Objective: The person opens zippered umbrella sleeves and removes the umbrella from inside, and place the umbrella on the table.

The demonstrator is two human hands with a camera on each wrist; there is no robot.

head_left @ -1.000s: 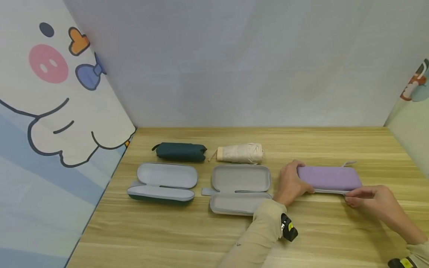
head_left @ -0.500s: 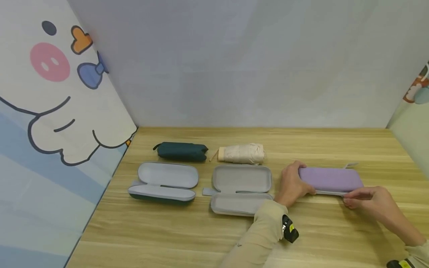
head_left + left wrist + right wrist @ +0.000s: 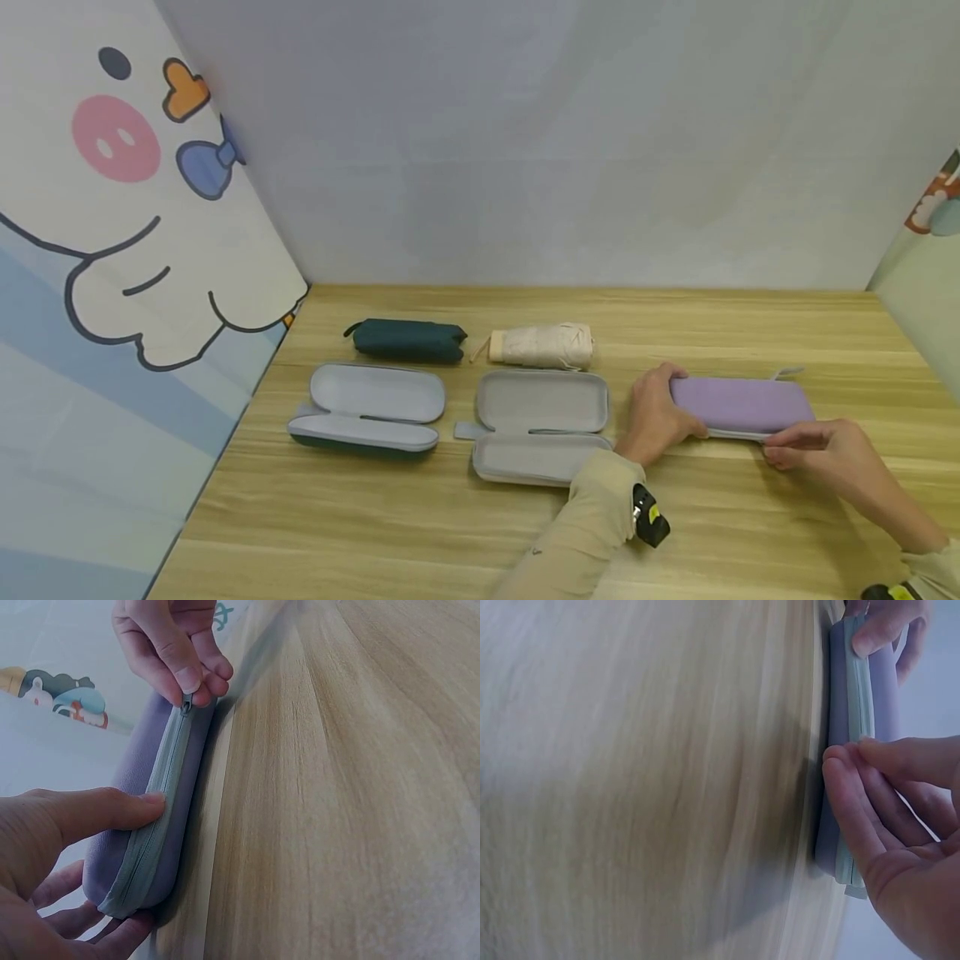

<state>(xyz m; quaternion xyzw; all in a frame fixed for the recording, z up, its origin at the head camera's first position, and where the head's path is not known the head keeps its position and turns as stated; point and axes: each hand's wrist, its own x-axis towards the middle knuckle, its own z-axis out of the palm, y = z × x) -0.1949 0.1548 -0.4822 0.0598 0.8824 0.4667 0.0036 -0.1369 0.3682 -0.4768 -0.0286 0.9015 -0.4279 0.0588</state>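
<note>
A purple zip case [image 3: 738, 403] lies on the right part of the table, its pale zipper [image 3: 166, 769] facing the person. Around its left end, the left hand [image 3: 658, 419] grips it, with the thumb pressed on the zipper band in the left wrist view. Thumb and fingertips of the right hand [image 3: 834, 454] pinch the zipper pull [image 3: 187, 705] on the front side, nearer the case's right end. In the right wrist view those fingertips hide the pull. The zipper teeth look joined between the two hands. What the case contains is hidden.
Two opened cases, one dark green outside [image 3: 360, 446] and one beige [image 3: 542, 400], lie left of the hands. Behind them rest a folded dark green umbrella [image 3: 408, 341] and a folded cream umbrella [image 3: 543, 345]. A grey-white backdrop [image 3: 570, 167] rises at the table's rear edge.
The right hand has slid slightly left along the front of the purple case, pinching the zipper pull. The left hand keeps its grip on the case. The head view has shifted a little.
</note>
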